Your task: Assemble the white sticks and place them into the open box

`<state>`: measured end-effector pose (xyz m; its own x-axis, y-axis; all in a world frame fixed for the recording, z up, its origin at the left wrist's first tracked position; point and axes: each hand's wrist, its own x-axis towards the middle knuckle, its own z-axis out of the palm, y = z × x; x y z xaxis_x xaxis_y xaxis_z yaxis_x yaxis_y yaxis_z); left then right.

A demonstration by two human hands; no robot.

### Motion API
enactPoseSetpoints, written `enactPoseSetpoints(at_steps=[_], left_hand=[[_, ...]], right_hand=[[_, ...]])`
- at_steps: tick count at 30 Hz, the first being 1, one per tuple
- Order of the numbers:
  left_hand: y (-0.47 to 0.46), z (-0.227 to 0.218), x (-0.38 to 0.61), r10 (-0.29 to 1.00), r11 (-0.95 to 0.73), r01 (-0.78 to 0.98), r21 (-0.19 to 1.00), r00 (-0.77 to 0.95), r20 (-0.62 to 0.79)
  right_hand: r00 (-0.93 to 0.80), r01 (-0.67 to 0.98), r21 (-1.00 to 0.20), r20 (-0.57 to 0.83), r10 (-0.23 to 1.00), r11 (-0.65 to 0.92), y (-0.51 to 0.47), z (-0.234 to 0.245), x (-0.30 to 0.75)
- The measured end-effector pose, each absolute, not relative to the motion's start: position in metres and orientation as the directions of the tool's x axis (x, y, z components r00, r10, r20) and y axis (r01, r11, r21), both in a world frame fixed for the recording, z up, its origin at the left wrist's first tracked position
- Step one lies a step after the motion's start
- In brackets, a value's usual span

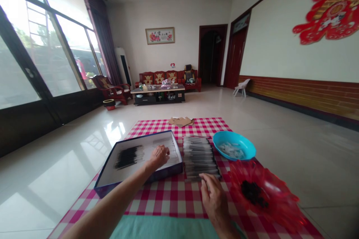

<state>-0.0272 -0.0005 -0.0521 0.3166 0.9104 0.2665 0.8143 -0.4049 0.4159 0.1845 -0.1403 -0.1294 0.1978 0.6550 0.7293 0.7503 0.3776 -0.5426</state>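
Note:
My left hand (160, 155) reaches into a shallow, dark-edged box (108, 173), fingers curled in over a row of clear thin tubes (174, 151). Whatever it grips is hidden. Black thin pen refills or rods (129, 157) lie side by side in the left half of that box. Right of the box, a row of pens (199, 157), clear with dark ends, lies on the checked cloth. At the near end of this row is my right hand (215, 196), its thumb and fingers pinched together at the closest pen; what sits between the fingertips is too small to make out.
A blue bowl (248, 153) of small whitish clear pieces and a red petal-shaped dish (280, 186) with small black pieces stand to the right. Torn cardboard (181, 121) lies at the far edge of the pink checked tablecloth (165, 207). Beyond are a coffee table (151, 90) and sofa.

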Motion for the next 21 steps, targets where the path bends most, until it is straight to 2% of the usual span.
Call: enactPoseSetpoints(at_steps=[3,6,10,13,16,21], left_hand=[[-0.013,-0.036,-0.024,0.887,-0.441,0.807,0.393,0.327,0.325],[-0.042,-0.025,-0.015,0.856,-0.481,0.782,0.397,0.322,0.403],[-0.090,-0.043,0.005,0.777,-0.605,0.641,0.472,0.345,0.527],[-0.110,-0.072,0.018,0.768,-0.628,0.598,0.497,0.374,0.521],[-0.115,-0.094,0.024,0.765,-0.632,0.621,0.463,0.405,0.502],[-0.115,-0.100,0.024,0.726,-0.680,0.617,0.396,0.492,0.481]], right_hand=[[0.087,0.838,-0.428,0.717,0.692,0.338,-0.139,-0.131,0.188],[0.054,0.897,-0.355,0.681,0.731,0.265,-0.140,-0.129,0.186],[0.044,0.931,-0.307,0.632,0.774,0.197,-0.144,-0.120,0.182],[0.028,0.944,-0.281,0.596,0.803,0.175,-0.149,-0.112,0.180],[0.021,0.950,-0.269,0.560,0.828,0.157,-0.153,-0.108,0.178],[0.008,0.954,-0.254,0.544,0.839,0.156,-0.154,-0.109,0.177]])
